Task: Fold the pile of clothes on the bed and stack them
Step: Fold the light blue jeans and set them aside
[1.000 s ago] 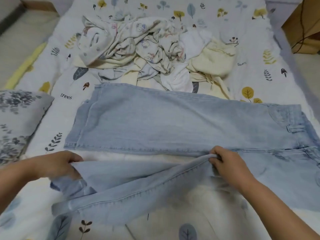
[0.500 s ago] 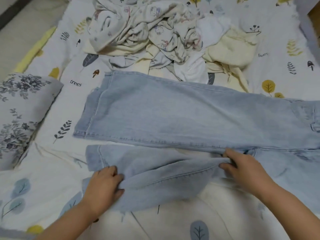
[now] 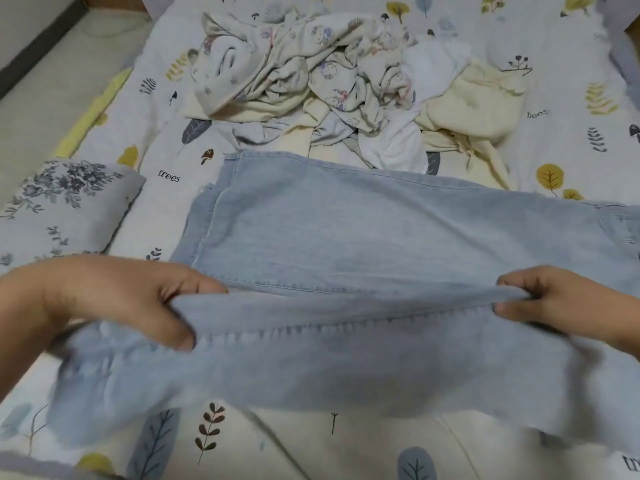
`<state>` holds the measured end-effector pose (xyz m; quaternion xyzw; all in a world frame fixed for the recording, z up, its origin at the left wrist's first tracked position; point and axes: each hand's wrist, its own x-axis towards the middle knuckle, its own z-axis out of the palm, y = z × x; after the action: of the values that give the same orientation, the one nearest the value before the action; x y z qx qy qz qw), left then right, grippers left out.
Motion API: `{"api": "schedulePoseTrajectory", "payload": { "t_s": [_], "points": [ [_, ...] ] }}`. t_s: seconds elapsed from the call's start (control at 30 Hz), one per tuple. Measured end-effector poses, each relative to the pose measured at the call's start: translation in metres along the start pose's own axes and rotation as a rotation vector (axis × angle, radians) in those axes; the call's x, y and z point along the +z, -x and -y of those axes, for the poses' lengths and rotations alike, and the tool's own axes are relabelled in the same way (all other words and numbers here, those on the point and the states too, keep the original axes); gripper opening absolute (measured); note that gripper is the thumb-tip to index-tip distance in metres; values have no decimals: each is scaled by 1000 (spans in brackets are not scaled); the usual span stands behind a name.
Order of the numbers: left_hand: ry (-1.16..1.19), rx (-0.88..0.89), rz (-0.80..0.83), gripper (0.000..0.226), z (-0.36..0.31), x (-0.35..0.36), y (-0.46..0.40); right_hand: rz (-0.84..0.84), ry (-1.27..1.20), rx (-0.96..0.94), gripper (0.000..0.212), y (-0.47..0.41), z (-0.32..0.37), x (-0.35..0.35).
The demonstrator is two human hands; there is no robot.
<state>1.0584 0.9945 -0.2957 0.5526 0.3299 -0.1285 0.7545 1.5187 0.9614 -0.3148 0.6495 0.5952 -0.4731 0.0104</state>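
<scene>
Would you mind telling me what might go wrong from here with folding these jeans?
The left hand and right hand pinch only the edge of the near leg of the jeans, so it sags and may land creased or askew on the far leg. The unfolded pile of clothes touches the jeans' far edge and could get caught in the fold.

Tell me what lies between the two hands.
In the head view, a raised jeans leg spans the stretch from the left hand to the right hand; both grip its top edge, with nothing else between them.
</scene>
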Motion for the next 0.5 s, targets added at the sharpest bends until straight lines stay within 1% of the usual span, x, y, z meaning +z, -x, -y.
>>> {"api": "schedulePoseTrajectory", "payload": {
  "t_s": [0.03,0.07,0.1,0.17,0.2,0.23,0.27,0.3,0.33,0.37,0.43,0.47,0.5],
  "points": [
    [-56,-16,-105,29,-4,-8,-5,-65,7,5,28,-8,2,0],
    [-139,-38,-251,21,-5,-16,-13,-144,49,19,26,-19,3,3],
    [-249,-81,-431,17,-3,-24,-23,-230,105,35,25,-29,4,7],
    [-524,-215,-840,17,5,-37,-46,-388,218,68,22,-50,7,22],
    [-647,-270,-1006,16,11,-39,-57,-457,262,73,15,-58,6,30],
    [-732,-306,-1122,19,19,-39,-67,-521,311,74,9,-65,7,40],
    [-764,-342,-1195,31,29,-37,-76,-561,373,87,20,-69,8,50],
    [-743,-365,-1251,41,40,-33,-82,-591,437,91,34,-74,7,62],
    [-687,-380,-1307,47,50,-27,-86,-629,474,69,43,-74,10,74],
    [-609,-403,-1362,49,59,-20,-90,-661,490,12,48,-74,14,87],
    [-437,-524,-1430,47,78,-2,-94,-621,493,-147,51,-65,27,115],
    [-369,-629,-1416,50,88,8,-94,-571,517,-220,52,-58,32,131],
    [-329,-750,-1361,56,98,18,-94,-500,561,-280,54,-51,33,148]
  ]
}}
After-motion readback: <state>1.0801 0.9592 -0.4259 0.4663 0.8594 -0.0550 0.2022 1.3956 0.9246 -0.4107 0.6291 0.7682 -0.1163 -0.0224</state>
